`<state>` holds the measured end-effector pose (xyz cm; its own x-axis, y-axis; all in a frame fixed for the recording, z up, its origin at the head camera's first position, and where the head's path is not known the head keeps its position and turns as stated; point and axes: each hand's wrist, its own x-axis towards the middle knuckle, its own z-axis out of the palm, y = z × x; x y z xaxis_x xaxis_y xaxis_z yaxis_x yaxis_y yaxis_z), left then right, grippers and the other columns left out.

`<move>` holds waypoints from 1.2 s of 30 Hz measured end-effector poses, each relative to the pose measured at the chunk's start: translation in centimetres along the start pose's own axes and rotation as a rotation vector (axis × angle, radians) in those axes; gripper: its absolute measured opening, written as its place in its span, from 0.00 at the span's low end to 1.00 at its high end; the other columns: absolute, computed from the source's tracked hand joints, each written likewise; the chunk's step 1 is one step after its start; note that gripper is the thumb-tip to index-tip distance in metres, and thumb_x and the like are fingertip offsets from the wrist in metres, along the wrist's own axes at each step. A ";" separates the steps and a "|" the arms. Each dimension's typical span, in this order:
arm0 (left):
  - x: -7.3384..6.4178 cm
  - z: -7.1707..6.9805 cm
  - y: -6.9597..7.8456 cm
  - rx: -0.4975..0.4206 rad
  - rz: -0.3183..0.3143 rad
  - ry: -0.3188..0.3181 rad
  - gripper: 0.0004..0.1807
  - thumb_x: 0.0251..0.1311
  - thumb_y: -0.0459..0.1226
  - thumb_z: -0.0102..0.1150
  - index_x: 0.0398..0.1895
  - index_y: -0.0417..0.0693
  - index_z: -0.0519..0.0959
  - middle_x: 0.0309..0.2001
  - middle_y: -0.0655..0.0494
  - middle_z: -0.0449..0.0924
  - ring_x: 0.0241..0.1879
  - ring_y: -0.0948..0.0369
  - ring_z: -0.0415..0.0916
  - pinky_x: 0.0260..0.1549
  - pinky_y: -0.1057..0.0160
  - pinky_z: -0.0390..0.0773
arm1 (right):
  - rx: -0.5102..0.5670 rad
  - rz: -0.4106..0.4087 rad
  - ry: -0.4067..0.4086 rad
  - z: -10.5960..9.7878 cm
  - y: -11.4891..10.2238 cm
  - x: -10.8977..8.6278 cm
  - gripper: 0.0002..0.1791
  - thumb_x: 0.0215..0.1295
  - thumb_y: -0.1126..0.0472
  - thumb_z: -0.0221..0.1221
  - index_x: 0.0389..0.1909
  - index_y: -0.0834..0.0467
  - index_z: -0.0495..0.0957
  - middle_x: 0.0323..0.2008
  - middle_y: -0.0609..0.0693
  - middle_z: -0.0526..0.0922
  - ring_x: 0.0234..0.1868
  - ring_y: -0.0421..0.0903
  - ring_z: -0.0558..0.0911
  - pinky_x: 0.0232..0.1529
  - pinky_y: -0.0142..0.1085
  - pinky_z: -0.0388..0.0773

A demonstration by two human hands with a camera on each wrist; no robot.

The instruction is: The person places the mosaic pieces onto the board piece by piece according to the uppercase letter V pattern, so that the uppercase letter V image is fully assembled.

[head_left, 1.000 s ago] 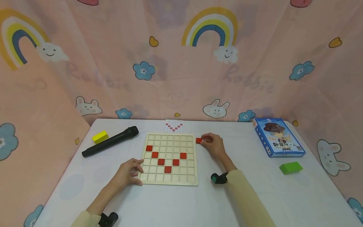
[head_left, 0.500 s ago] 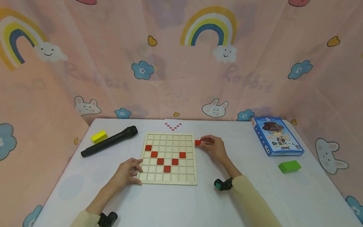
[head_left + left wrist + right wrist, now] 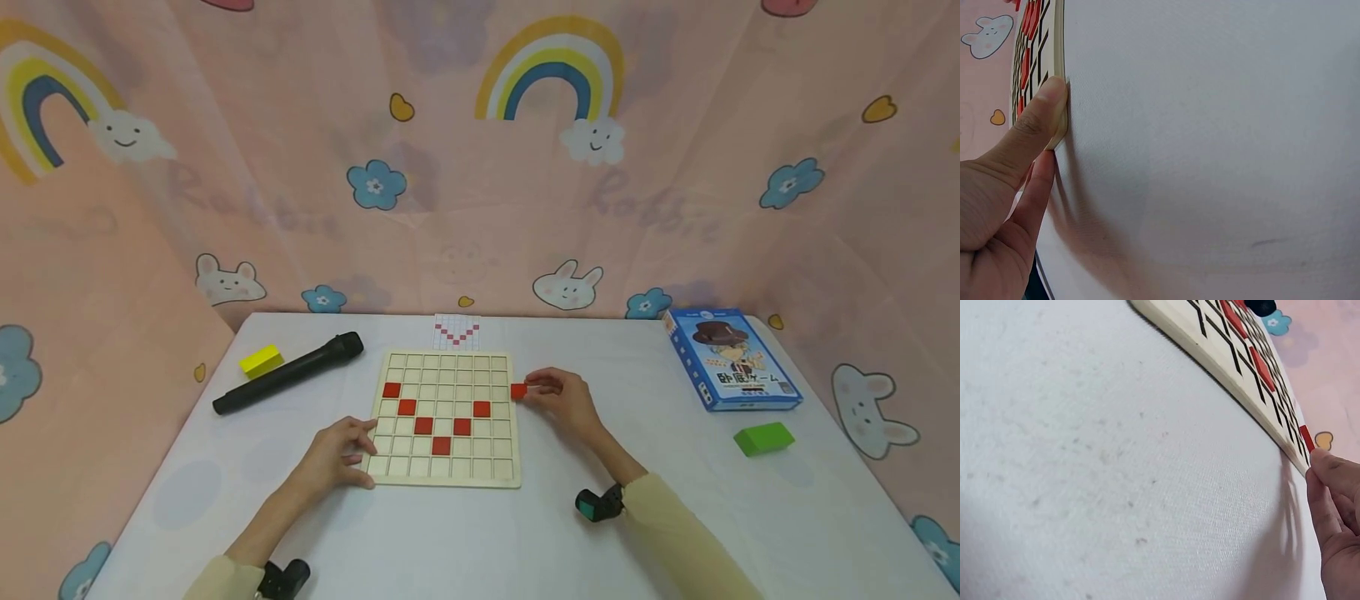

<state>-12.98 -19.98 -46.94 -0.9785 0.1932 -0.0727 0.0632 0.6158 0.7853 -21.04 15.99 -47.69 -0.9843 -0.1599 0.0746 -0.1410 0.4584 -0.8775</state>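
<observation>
A cream grid board lies on the white table, with several red square tiles set in its cells in a slanting pattern. My left hand grips the board's near left corner. In the left wrist view its thumb presses the board's edge, with a finger just past the corner. My right hand pinches another red tile between thumb and fingertips, over the board's right edge. From the right wrist view that held tile rises at the board's far rim, partly hidden by the thumb.
A small pattern card with a red V lies behind the board. To the left are a black microphone and a yellow block. A blue game box and a green block lie at the right.
My right hand has brought the red tile slightly nearer and left, from beside the board's far right corner to over its right edge. The left hand stays at the board's corner.
</observation>
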 end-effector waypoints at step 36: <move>-0.3 0.1 -0.1 -0.035 0.001 -0.011 0.21 0.25 0.25 0.79 0.26 0.42 0.78 0.59 0.39 0.73 0.57 0.42 0.71 0.41 0.64 0.84 | -0.038 -0.014 -0.094 1.7 -1.0 1.2 0.17 0.55 0.71 0.66 0.47 0.68 0.78 0.44 0.61 0.83 0.42 0.53 0.84 0.44 0.37 0.84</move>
